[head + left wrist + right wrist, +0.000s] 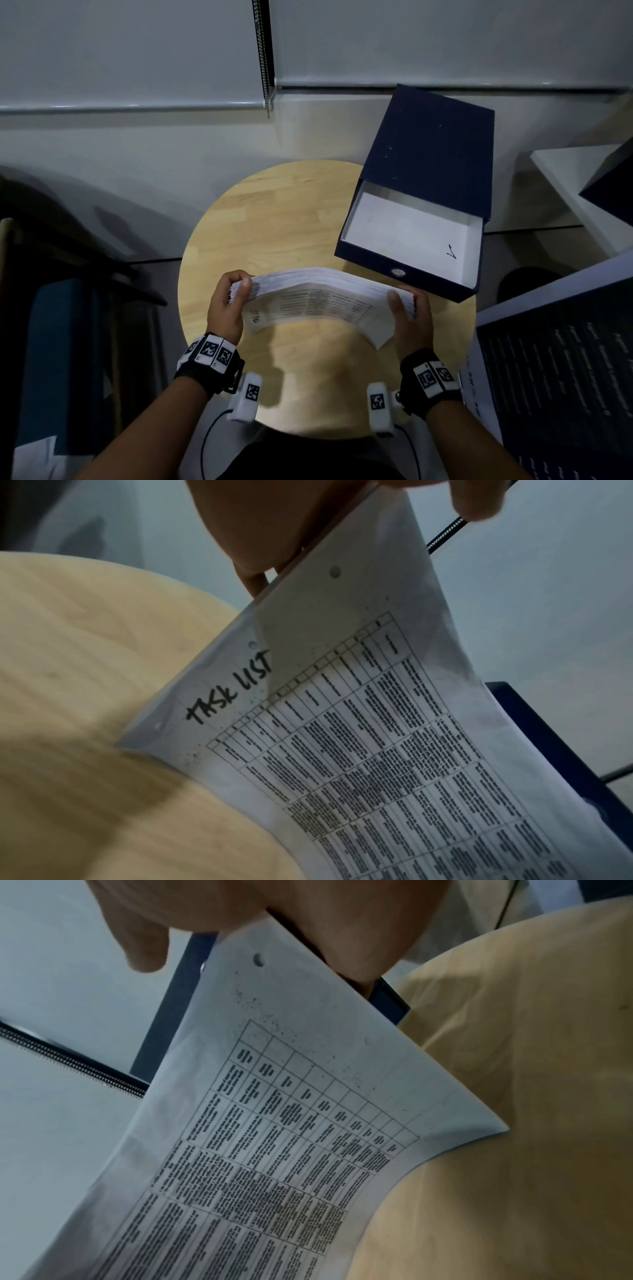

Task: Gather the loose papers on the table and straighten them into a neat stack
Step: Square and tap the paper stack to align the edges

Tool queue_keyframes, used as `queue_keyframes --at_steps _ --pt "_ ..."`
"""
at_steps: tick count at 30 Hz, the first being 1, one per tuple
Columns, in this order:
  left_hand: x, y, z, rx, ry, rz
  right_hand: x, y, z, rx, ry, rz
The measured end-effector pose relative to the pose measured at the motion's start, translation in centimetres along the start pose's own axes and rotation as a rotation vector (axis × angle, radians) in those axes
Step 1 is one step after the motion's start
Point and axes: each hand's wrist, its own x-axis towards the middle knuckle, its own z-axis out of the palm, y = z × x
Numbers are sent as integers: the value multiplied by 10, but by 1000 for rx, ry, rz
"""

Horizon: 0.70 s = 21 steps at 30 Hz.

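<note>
A thick stack of printed papers (318,301) stands on its long edge over the round wooden table (274,219), bowed toward me. My left hand (227,301) grips its left end, thumb on the near face. My right hand (409,311) grips the right end the same way. The near sheet (359,737) carries a table of text and the handwritten words "TASK LIST"; the same sheet (274,1137) fills the right wrist view. The lower edge of the papers meets the table top in both wrist views.
A dark blue drawer-style box (421,192) lies on the table's far right, its white tray (407,233) pulled open and bare. A dark printed board (561,370) leans at the right. A dark chair (68,308) stands at the left. The wall is close behind.
</note>
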Motion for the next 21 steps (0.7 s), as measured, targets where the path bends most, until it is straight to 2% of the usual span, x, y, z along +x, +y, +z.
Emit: queue_keyframes --at_steps 3,7,9,11,13,15,17,19,21 --pt "5 -6 3 29 104 -84 5 2 3 -81 62 23" --pt "9 -7 3 53 92 -81 5 0 1 -96 62 21" --pt "6 -6 -1 -14 40 -52 4 -4 1 -116 58 19" --pt "3 -8 -10 -70 -81 -40 3 -7 0 -128 62 3" --pt "2 -18 -21 35 -197 -47 0 -12 -1 -156 50 -17" --pt "5 -26 -29 252 -208 -51 -3 -18 -2 -212 26 -67" --pt "11 -28 -28 355 -202 -42 -9 -25 -3 -368 26 -236" --pt "16 -24 -21 386 -207 -48 -25 -38 5 -592 17 -587" --pt "21 -23 -19 373 -210 -80 -49 -54 36 -730 -129 -883"
